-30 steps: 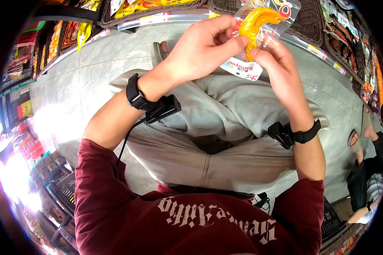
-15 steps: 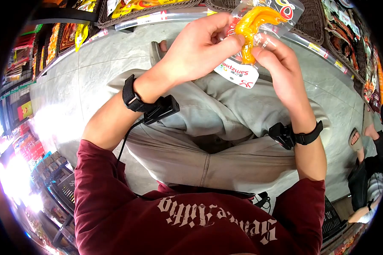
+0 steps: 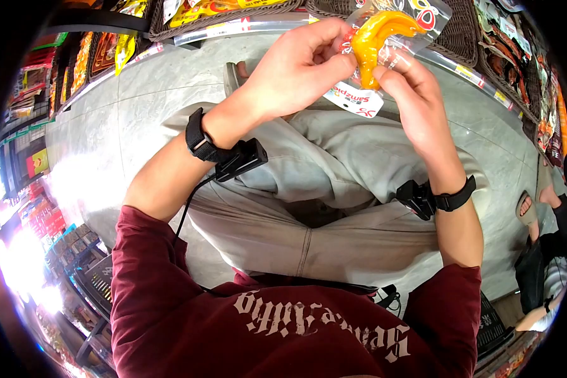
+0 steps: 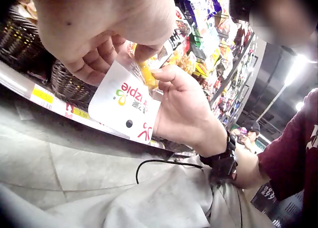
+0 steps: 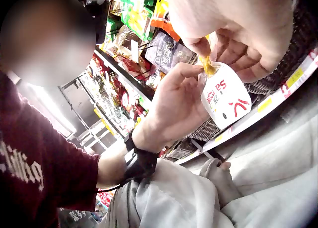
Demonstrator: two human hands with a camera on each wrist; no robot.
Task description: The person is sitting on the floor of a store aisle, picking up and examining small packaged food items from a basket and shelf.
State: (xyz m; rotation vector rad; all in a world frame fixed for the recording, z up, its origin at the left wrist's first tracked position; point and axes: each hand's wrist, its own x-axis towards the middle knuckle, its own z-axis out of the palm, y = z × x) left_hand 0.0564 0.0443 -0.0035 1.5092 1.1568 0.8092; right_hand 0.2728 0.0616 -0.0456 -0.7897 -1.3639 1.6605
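Both hands hold a clear snack packet [image 3: 376, 50] with a glossy yellow-orange curved piece of food inside, up at the top of the head view. My left hand [image 3: 302, 70] pinches its left edge between thumb and curled fingers. On the opposite edge, the thumb and fingers of my right hand [image 3: 412, 94] grip the plastic. A white printed header [image 4: 126, 101] with a punched hole hangs below the fingers, towards the body. In the right wrist view the lettered header [image 5: 226, 96] shows beneath the near hand, and the yellow food [image 5: 207, 65] peeks out between both thumbs.
Wicker baskets [image 3: 463, 38] of packaged snacks line a shelf with price tags [image 3: 469, 74] just beyond the hands. The person sits low, grey trousers [image 3: 309, 233] over a grey tiled floor [image 3: 138, 113]. Another person's sandalled foot [image 3: 524, 206] is at the right.
The packet tips slightly back and forth in both hands; its header swung down towards the body, then rose a little. The grips stay much the same.
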